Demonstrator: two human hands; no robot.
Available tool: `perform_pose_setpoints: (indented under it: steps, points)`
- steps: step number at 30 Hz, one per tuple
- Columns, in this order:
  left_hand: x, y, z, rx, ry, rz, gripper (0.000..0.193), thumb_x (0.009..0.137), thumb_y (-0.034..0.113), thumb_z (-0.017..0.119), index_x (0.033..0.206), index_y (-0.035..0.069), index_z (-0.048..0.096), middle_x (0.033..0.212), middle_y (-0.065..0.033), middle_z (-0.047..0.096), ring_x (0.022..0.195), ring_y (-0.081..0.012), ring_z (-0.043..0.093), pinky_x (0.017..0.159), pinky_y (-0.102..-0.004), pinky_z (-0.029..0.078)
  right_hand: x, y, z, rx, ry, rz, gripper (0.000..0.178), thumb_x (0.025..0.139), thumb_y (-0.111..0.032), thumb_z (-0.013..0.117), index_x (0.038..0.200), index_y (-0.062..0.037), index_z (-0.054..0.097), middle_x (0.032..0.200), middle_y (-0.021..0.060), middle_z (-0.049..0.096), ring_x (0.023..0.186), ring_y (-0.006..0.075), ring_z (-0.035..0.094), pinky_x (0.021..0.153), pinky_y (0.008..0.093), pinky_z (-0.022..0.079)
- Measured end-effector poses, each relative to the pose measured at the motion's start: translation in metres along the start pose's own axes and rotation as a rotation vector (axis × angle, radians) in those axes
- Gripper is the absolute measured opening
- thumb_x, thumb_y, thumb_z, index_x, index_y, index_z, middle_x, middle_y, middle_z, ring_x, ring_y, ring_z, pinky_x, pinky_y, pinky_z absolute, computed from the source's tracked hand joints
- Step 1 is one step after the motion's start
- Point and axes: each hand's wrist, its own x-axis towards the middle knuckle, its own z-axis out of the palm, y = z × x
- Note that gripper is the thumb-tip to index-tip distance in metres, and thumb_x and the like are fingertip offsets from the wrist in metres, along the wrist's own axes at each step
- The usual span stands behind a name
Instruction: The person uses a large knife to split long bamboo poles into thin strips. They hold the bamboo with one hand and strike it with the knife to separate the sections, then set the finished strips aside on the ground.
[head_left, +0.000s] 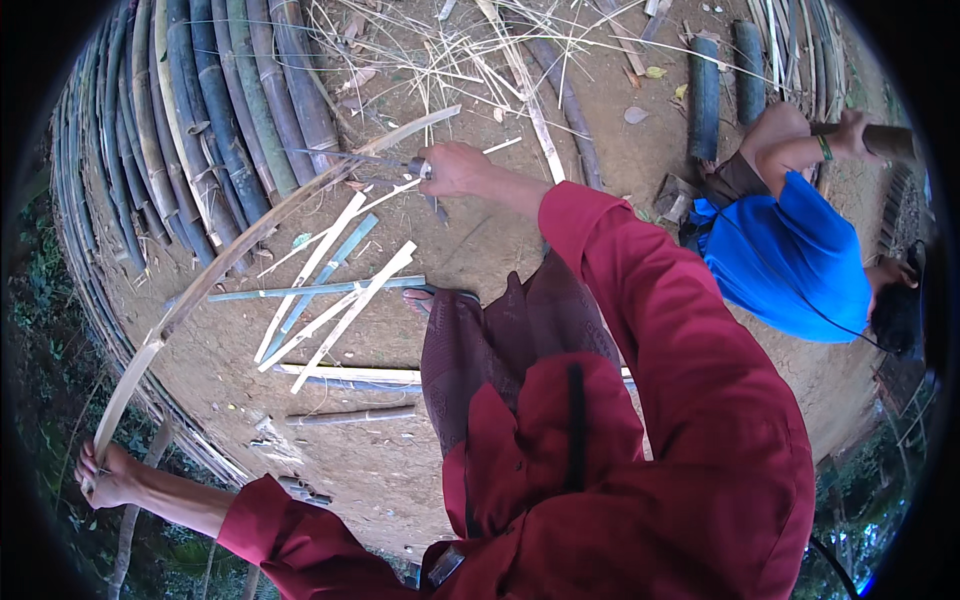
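At the lower left, my left hand (110, 475) is closed round one end of a long split bamboo strip (130, 385). The strip rises toward the upper middle, appearing bent in this wide view. In my right hand (457, 168) is a knife (418, 168), its fingers wrapped round the handle. The dark blade points left and crosses the strip near its far end; whether it touches cannot be told. Below the blade, several cut bamboo slats (318, 275), pale and green, lie crossed on the ground near my foot.
Rows of bamboo poles (235, 95) lie at the upper left. Thin shavings (450, 60) litter the far ground. A person in a blue shirt (800, 260) is at the right, one hand on a thick bamboo pole (885, 142). Two dark bamboo pieces (704, 100) lie beyond.
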Motion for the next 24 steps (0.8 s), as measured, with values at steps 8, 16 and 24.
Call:
perform_pose_setpoints:
  steps: [8, 16, 24]
  points:
    - [0.057, 0.048, -0.092, -0.021, -0.207, -0.109, 0.025, 0.084, 0.019, 0.032, 0.063, 0.007, 0.035, 0.050, -0.0048, 0.029, 0.045, -0.0195, 0.033, 0.051, -0.0350, 0.037, 0.044, 0.067, 0.031, 0.053, -0.012, 0.109, 0.037, 0.069, -0.026, 0.064, 0.101, -0.0064, 0.062, 0.085, 0.0196, 0.065, 0.080, 0.0327, 0.065, 0.076, 0.0427, 0.053]
    - [0.037, 0.042, -0.079, 0.277, 0.061, -0.004, 0.027, 0.083, 0.020, 0.030, 0.057, 0.012, 0.031, 0.051, -0.0030, 0.028, 0.045, -0.0176, 0.033, 0.053, -0.0335, 0.036, 0.077, 0.142, 0.057, 0.054, 0.100, 0.205, 0.036, 0.070, -0.028, 0.066, 0.097, -0.0057, 0.062, 0.086, 0.0207, 0.065, 0.084, 0.0344, 0.064, 0.078, 0.0436, 0.051]
    - [0.031, 0.050, -0.096, -0.066, -0.296, -0.234, 0.026, 0.081, 0.021, 0.030, 0.057, 0.014, 0.029, 0.049, -0.0014, 0.026, 0.044, -0.0158, 0.029, 0.051, -0.0305, 0.032, 0.072, 0.236, 0.080, -0.032, 0.067, 0.459, 0.038, 0.072, -0.031, 0.064, 0.102, -0.0074, 0.063, 0.094, 0.0194, 0.065, 0.091, 0.0341, 0.063, 0.082, 0.0427, 0.050]
